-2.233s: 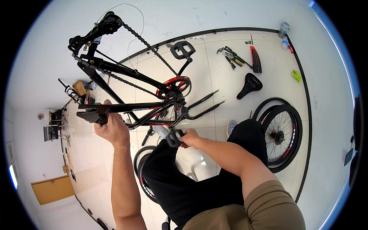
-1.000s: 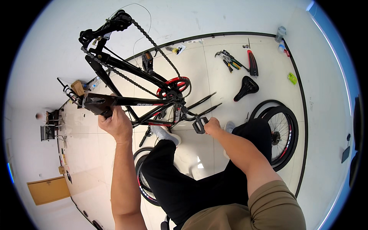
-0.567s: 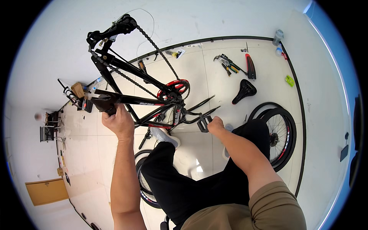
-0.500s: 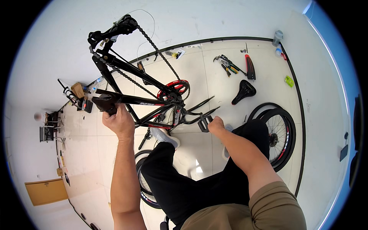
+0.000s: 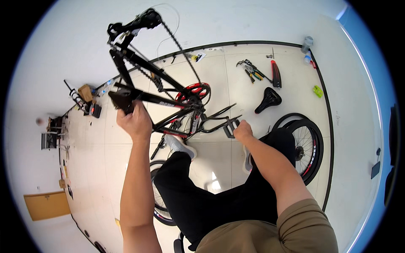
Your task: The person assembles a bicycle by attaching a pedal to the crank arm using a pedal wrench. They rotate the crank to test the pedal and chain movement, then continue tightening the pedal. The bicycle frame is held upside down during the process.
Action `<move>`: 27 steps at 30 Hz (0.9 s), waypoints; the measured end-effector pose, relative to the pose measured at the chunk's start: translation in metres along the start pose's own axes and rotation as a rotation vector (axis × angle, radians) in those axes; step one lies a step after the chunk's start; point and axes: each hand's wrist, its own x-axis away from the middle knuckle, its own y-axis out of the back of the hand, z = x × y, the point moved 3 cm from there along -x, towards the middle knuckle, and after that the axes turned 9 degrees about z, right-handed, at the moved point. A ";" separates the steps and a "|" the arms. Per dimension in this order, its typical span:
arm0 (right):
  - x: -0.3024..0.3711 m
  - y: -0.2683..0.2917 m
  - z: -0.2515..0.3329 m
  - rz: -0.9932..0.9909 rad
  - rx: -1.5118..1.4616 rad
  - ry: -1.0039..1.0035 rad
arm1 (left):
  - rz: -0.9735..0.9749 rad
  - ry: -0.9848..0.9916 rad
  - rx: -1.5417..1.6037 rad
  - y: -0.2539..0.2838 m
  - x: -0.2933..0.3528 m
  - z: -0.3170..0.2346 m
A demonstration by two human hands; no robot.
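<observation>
A black bicycle frame (image 5: 160, 100) with red accents is held up tilted in front of me. My left hand (image 5: 137, 122) is wrapped round the dark end of the frame at its left. My right hand (image 5: 243, 130) grips a black pedal (image 5: 230, 127), just right of the lower frame. Whether the pedal is joined to a crank arm is hard to tell. A red and black chainring (image 5: 193, 90) sits at the frame's middle, with a chain (image 5: 179, 45) running up to the rear derailleur (image 5: 149, 19). A loose thin cable loops beside the derailleur.
On the tiled floor lie a black saddle (image 5: 268, 100), a red and black mudguard (image 5: 276, 74) and several hand tools (image 5: 253, 71). Wheels (image 5: 310, 147) lie by my right leg, and another wheel (image 5: 159, 202) by my left. Bottles (image 5: 307, 44) stand near the wall.
The frame's upper end has swung a little to the right and up, with my left hand rising along with it. My right hand and the pedal have moved slightly up and right.
</observation>
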 end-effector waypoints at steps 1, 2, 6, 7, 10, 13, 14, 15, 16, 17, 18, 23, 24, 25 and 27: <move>-0.001 0.002 0.001 -0.011 0.014 0.011 | 0.002 -0.077 -0.086 -0.001 0.001 -0.008; 0.001 0.004 0.003 -0.016 0.031 0.023 | 0.008 -0.087 -0.101 0.002 0.000 -0.006; 0.001 0.012 0.003 -0.043 0.066 0.049 | 0.014 -0.053 -0.022 0.000 -0.003 -0.004; 0.002 0.012 0.001 -0.039 0.065 0.046 | 0.010 -0.059 -0.060 0.000 -0.002 -0.008; 0.006 0.016 0.003 -0.045 0.056 0.041 | 0.000 -0.078 -0.113 -0.001 -0.003 -0.011; 0.007 0.024 0.001 -0.062 0.086 0.066 | -0.006 -0.046 -0.109 -0.003 -0.001 -0.018; 0.008 0.027 0.002 -0.069 0.088 0.070 | -0.009 -0.041 -0.105 -0.003 -0.001 -0.018; 0.009 0.029 0.003 -0.077 0.089 0.073 | -0.012 -0.036 -0.100 -0.003 -0.001 -0.016; 0.011 0.031 0.004 -0.086 0.089 0.076 | -0.014 -0.031 -0.095 -0.002 -0.002 -0.014; 0.012 0.034 0.005 -0.084 0.086 0.078 | -0.017 -0.042 -0.103 -0.003 -0.002 -0.012; 0.014 0.037 0.006 -0.082 0.083 0.081 | -0.019 -0.053 -0.110 -0.002 -0.002 -0.011; 0.025 0.049 0.010 -0.120 0.114 0.113 | -0.016 -0.044 -0.088 -0.002 -0.001 -0.010; 0.027 0.052 0.010 -0.130 0.106 0.122 | -0.012 -0.045 -0.109 -0.002 -0.001 -0.011; 0.030 0.055 0.010 -0.120 0.105 0.135 | -0.002 -0.039 -0.106 -0.003 0.000 -0.012; 0.034 0.061 0.012 -0.100 0.103 0.163 | 0.017 -0.028 -0.100 -0.003 0.000 -0.017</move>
